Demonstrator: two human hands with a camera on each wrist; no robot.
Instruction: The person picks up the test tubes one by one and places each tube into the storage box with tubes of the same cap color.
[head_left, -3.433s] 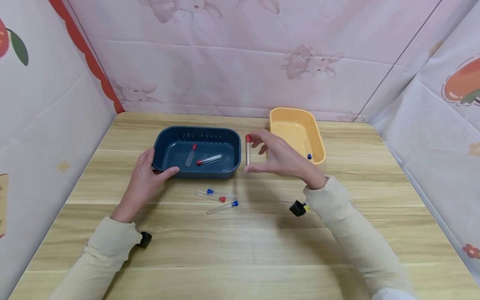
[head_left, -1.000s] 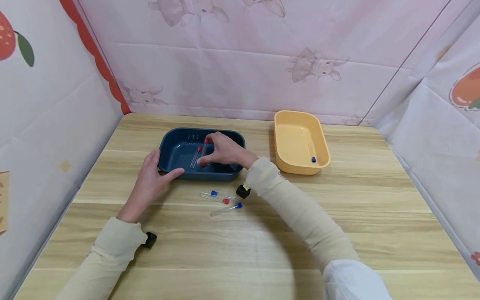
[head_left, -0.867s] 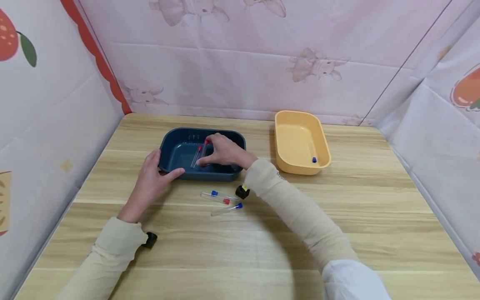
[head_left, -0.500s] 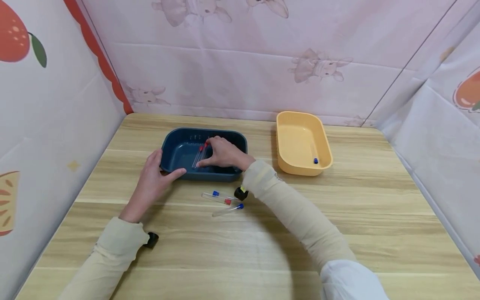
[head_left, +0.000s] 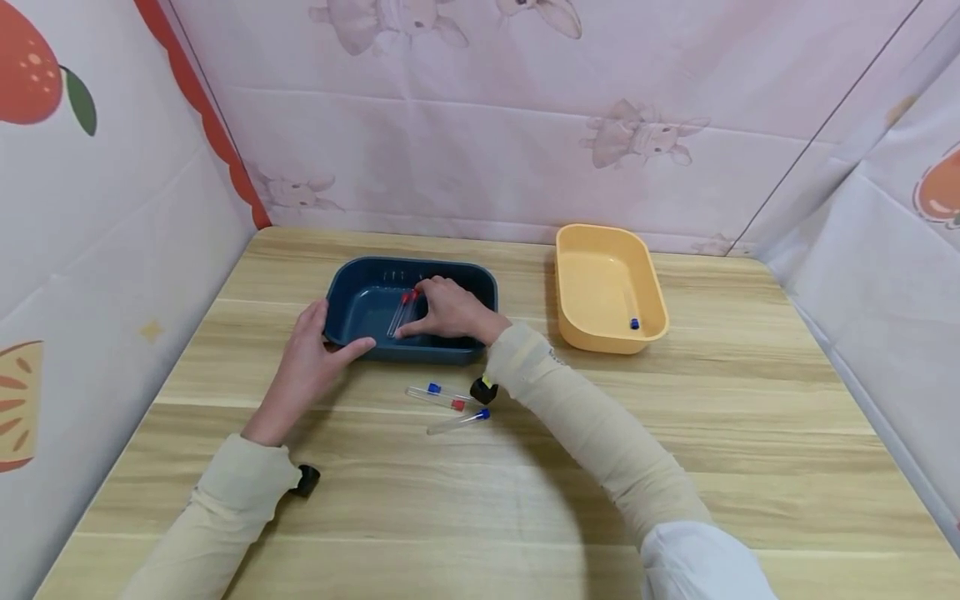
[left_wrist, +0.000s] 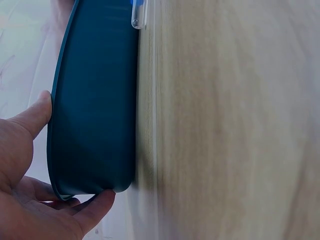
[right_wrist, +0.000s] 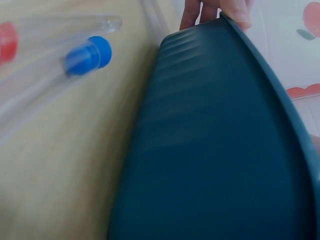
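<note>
My left hand [head_left: 306, 364] holds the left end of the dark blue bin [head_left: 420, 354], thumb at the front rim and fingers at the side. In the left wrist view its thumb and fingers grip the bin wall [left_wrist: 95, 110]. Inside the bin, my right hand [head_left: 453, 312] pinches a red-capped test tube [head_left: 410, 312] lengthwise, thumb at the clear end and fingertips by the cap. It lies low over the bin floor, right beside another red-capped test tube [head_left: 397, 317]. The right wrist view shows only the bin's outer wall [right_wrist: 215, 130], not the held tube.
In front of the bin lie a red-capped tube [head_left: 437, 399], a blue-capped tube [head_left: 435, 389] and another blue-capped tube [head_left: 459, 422]. A yellow bin [head_left: 606, 340] stands at the back right with a blue-capped tube [head_left: 634, 323] in it. Fabric walls enclose the table.
My right hand has carried the red-capped test tube leftward into the blue bin and lowered it beside another tube. The left hand keeps its hold; the view has shifted slightly.
</note>
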